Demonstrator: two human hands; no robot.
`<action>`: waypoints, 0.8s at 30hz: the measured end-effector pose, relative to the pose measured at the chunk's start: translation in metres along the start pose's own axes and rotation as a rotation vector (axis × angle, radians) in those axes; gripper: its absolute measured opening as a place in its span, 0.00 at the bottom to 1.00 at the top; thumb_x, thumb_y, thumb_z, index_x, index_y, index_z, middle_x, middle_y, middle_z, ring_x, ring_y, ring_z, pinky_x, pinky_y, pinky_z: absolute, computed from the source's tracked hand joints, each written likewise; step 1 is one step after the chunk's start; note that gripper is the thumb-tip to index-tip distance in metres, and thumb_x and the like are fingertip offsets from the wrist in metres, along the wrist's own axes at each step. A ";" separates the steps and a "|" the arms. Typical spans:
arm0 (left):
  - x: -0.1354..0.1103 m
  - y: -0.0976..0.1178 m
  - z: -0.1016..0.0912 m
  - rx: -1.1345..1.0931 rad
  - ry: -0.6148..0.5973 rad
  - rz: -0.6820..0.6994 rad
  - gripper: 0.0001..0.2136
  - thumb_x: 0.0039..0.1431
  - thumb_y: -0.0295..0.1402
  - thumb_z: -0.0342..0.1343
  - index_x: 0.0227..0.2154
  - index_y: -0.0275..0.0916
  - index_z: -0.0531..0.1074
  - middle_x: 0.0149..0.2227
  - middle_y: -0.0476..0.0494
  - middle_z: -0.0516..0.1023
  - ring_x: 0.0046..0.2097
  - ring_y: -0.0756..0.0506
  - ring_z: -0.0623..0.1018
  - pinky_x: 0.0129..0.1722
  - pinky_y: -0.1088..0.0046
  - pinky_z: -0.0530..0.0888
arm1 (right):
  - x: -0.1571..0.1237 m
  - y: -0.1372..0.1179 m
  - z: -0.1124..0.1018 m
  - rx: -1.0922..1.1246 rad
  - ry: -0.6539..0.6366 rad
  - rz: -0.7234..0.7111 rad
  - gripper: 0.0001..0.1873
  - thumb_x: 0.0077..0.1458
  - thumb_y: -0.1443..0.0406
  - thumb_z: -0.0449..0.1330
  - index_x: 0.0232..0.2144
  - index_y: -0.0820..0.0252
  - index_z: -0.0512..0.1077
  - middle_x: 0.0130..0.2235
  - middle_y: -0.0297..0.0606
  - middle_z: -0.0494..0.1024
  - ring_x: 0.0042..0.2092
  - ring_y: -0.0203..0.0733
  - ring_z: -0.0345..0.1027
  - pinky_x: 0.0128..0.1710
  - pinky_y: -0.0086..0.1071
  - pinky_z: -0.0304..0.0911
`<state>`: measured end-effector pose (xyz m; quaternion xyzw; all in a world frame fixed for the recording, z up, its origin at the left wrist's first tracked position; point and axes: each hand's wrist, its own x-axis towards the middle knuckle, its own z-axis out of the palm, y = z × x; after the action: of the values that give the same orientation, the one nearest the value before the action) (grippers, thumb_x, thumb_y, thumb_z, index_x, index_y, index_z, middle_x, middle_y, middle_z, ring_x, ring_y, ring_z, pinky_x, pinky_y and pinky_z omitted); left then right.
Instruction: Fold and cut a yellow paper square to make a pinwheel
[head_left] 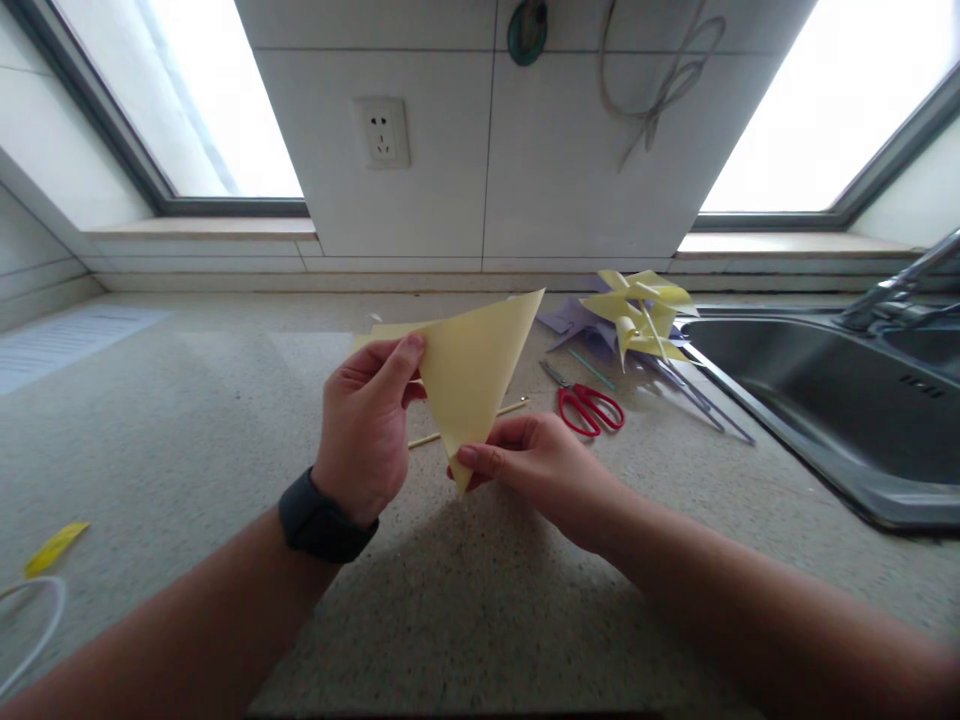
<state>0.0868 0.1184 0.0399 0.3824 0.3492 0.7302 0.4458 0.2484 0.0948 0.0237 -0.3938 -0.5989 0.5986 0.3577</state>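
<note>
A sheet of pale yellow paper (480,360) is held up above the counter, one of its parts forming a pointed triangle. My left hand (367,420), with a black watch on the wrist, pinches the paper at its left side. Near the lower tip, my right hand (532,465) grips it between thumb and fingers. Behind the paper a thin wooden stick (514,407) lies on the counter, partly hidden. Red-handled scissors (589,405) rest to the right of the paper, slightly spread, beside a thin teal strip (591,368).
Yellow and purple paper pinwheels (637,310) on sticks lie at the back right, by a steel sink (825,400) with a faucet (900,285). A printed sheet (75,340) lies at far left. A yellow scrap (56,550) and white cable (45,630) are at the left front.
</note>
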 end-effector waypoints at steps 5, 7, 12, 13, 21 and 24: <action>0.000 0.002 0.000 0.028 0.011 0.010 0.05 0.54 0.36 0.68 0.26 0.42 0.79 0.30 0.50 0.80 0.30 0.51 0.74 0.28 0.77 0.71 | 0.000 0.000 0.001 -0.026 -0.043 0.021 0.15 0.55 0.54 0.67 0.27 0.58 0.82 0.31 0.40 0.84 0.32 0.40 0.76 0.37 0.34 0.69; 0.000 0.002 0.000 0.038 0.006 0.010 0.05 0.54 0.36 0.67 0.27 0.42 0.79 0.30 0.50 0.80 0.30 0.51 0.74 0.28 0.77 0.71 | 0.000 0.000 0.002 -0.043 -0.034 0.025 0.14 0.56 0.54 0.67 0.26 0.58 0.82 0.31 0.40 0.84 0.33 0.40 0.76 0.37 0.34 0.69; 0.000 0.001 -0.001 0.045 0.007 0.021 0.05 0.56 0.36 0.66 0.28 0.42 0.79 0.31 0.50 0.80 0.31 0.51 0.75 0.29 0.76 0.71 | -0.001 -0.003 0.002 -0.084 -0.075 0.053 0.11 0.57 0.57 0.66 0.29 0.58 0.82 0.34 0.41 0.84 0.35 0.41 0.76 0.38 0.35 0.67; 0.001 0.001 -0.001 0.041 0.007 0.020 0.05 0.56 0.36 0.66 0.28 0.42 0.80 0.31 0.50 0.80 0.31 0.51 0.75 0.29 0.77 0.71 | -0.001 -0.003 0.002 -0.089 -0.081 0.055 0.11 0.57 0.58 0.65 0.29 0.58 0.82 0.34 0.41 0.84 0.34 0.41 0.76 0.38 0.35 0.67; 0.003 0.001 -0.001 0.008 0.005 0.042 0.05 0.56 0.34 0.67 0.27 0.41 0.80 0.31 0.49 0.80 0.32 0.51 0.76 0.28 0.78 0.72 | 0.000 -0.003 0.002 -0.070 -0.098 0.099 0.07 0.56 0.64 0.66 0.29 0.61 0.81 0.33 0.40 0.84 0.34 0.38 0.75 0.39 0.32 0.67; 0.003 0.001 -0.001 0.000 0.010 0.040 0.05 0.56 0.34 0.67 0.27 0.41 0.80 0.31 0.49 0.80 0.32 0.51 0.76 0.28 0.78 0.73 | 0.001 -0.004 0.002 -0.075 -0.107 0.102 0.07 0.56 0.64 0.66 0.29 0.62 0.81 0.32 0.39 0.84 0.34 0.37 0.75 0.38 0.31 0.67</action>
<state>0.0844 0.1210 0.0405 0.3856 0.3439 0.7409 0.4291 0.2463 0.0948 0.0271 -0.4044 -0.6183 0.6134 0.2792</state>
